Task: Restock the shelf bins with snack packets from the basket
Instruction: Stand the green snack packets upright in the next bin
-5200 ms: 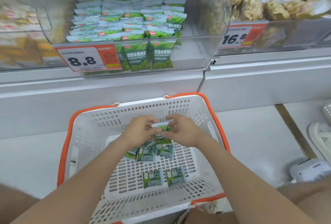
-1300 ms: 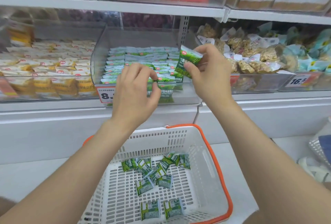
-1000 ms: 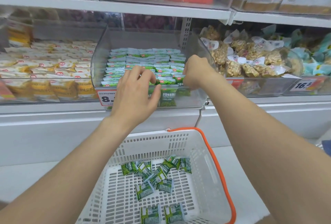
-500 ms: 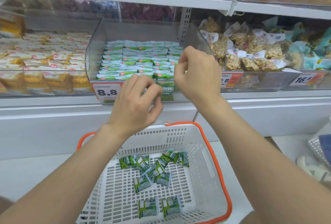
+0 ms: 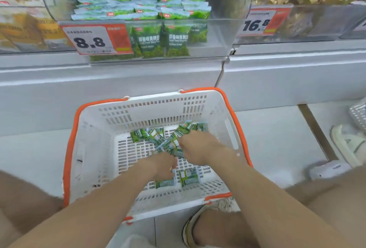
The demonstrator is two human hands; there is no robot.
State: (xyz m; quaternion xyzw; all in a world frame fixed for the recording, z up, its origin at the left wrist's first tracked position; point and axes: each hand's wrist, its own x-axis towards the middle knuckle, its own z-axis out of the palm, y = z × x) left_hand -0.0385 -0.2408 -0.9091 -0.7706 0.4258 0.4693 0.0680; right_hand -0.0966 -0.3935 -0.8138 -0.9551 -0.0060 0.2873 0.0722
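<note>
Pale shop floor: inside the white basket (image 5: 71,138), left hand (image 5: 158,165) and right hand (image 5: 196,148) cover green snack packets (image 5: 146,134) on its bottom, fingers hidden, grip unclear; the stocked shelf bin (image 5: 217,35) sits above the basket.

One basket (image 5: 95,148), a left hand (image 5: 160,165), a right hand (image 5: 195,147), three bins (image 5: 217,35).
In the basket, lower centre: two flat packets (image 5: 188,177) by the near edge and a blurred heap (image 5: 150,134) beyond counting; two readable price tags (image 5: 95,39) across the top.

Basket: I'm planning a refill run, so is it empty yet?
Not empty. Several green packets lie loose on the basket floor, some near its back wall.
</note>
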